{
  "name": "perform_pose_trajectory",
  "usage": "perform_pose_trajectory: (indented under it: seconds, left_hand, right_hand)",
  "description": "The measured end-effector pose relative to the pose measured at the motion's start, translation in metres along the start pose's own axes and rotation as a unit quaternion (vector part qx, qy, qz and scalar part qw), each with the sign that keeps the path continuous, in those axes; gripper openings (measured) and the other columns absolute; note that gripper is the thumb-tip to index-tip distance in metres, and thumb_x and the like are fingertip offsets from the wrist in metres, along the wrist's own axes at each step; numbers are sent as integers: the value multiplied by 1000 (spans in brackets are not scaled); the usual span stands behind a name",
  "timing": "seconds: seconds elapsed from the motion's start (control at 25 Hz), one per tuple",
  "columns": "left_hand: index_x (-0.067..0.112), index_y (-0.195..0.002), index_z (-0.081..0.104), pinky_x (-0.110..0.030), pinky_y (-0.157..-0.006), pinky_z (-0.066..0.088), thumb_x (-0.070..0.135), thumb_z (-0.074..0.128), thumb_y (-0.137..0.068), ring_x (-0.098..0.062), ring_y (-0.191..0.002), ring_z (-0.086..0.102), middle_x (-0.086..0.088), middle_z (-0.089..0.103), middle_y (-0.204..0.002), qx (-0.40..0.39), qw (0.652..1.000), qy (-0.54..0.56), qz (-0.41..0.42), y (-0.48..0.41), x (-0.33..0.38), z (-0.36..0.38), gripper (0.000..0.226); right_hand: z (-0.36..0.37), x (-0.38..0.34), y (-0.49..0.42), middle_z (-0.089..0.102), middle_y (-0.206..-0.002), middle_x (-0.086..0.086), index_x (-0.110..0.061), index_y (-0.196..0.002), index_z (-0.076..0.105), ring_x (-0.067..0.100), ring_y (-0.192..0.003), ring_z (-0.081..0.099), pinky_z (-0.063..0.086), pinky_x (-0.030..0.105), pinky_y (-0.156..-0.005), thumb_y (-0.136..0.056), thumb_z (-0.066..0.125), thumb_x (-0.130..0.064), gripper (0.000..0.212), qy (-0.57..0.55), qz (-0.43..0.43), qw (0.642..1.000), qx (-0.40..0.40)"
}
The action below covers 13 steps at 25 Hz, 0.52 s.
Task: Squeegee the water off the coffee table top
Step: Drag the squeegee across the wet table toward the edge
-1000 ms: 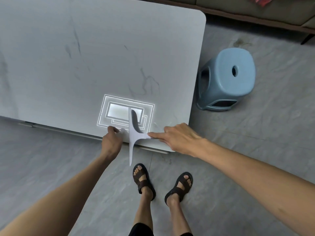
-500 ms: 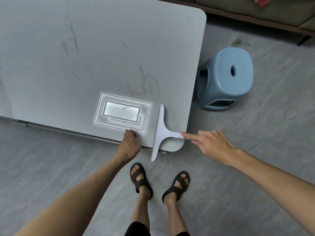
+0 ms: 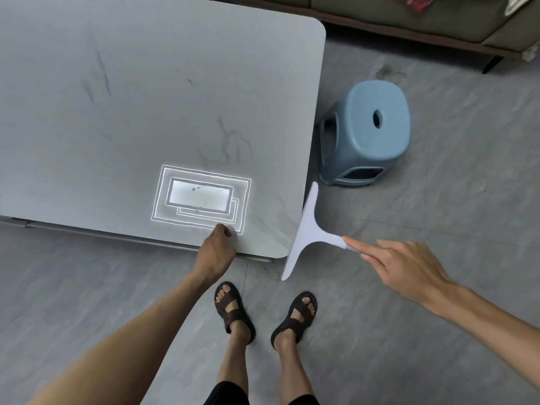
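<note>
The grey marbled coffee table top [image 3: 140, 106] fills the upper left; a bright ceiling-light reflection shows near its front edge. A white T-shaped squeegee [image 3: 306, 232] hangs just past the table's right front corner, its blade running along the table's right edge and out over the floor. My right hand [image 3: 400, 267] holds the squeegee's handle by the fingertips, index finger stretched along it. My left hand [image 3: 216, 249] rests on the table's front edge with fingers curled, holding nothing else.
A light blue plastic stool [image 3: 365, 133] stands on the floor right of the table. A sofa base [image 3: 409, 30] runs along the back. My sandalled feet [image 3: 263, 311] stand on grey floor tiles near the table's front corner.
The squeegee has swept rightward across the table's front corner and off its right edge. My right hand moved right with it; my left hand slid right along the front edge.
</note>
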<state>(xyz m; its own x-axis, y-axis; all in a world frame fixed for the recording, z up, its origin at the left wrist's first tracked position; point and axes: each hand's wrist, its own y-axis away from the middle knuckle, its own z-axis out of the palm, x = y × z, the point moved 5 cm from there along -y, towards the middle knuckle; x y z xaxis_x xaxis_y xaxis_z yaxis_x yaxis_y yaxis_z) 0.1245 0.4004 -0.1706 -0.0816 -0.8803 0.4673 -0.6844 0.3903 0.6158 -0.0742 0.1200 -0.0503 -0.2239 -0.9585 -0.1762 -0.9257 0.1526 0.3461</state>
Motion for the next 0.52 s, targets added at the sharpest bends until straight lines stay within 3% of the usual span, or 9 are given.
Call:
perform_pose_trajectory:
  seconds: [0.16,0.28,0.36,0.52]
  left_hand:
    - [12,-105,48,-23,-51,39,9,51,-87,-4,-64,47,-3,55,-99,83,985,125,-83,1,-22,-28,19]
    - [14,-101,48,-25,-51,39,19,51,-90,-8,-66,50,-7,59,-96,154,960,187,-142,3,-50,-56,13]
    - [16,-101,46,-25,-50,38,15,50,-88,-12,-65,51,-7,57,-89,187,946,195,-179,8,-74,-75,13]
    - [18,-102,41,-28,-50,36,9,51,-81,-19,-64,54,-6,57,-83,188,945,179,-199,8,-113,-101,25]
  right_hand:
    - [2,-49,-32,46,-60,-6,-44,-132,51,21,-40,47,32,26,-36,-86,66,-26,52,-8,-99,995,6]
    - [17,-107,-83,52,-74,-5,-47,-140,37,22,-54,54,27,29,-46,-97,47,-33,46,21,-213,976,-43]
    - [30,-149,-126,55,-84,-4,-46,-145,24,22,-64,53,29,33,-53,-101,37,-35,46,21,-253,962,-98]
    - [40,-214,-200,60,-86,-2,-42,-134,38,24,-69,57,44,37,-58,-102,34,-34,33,36,-277,955,-103]
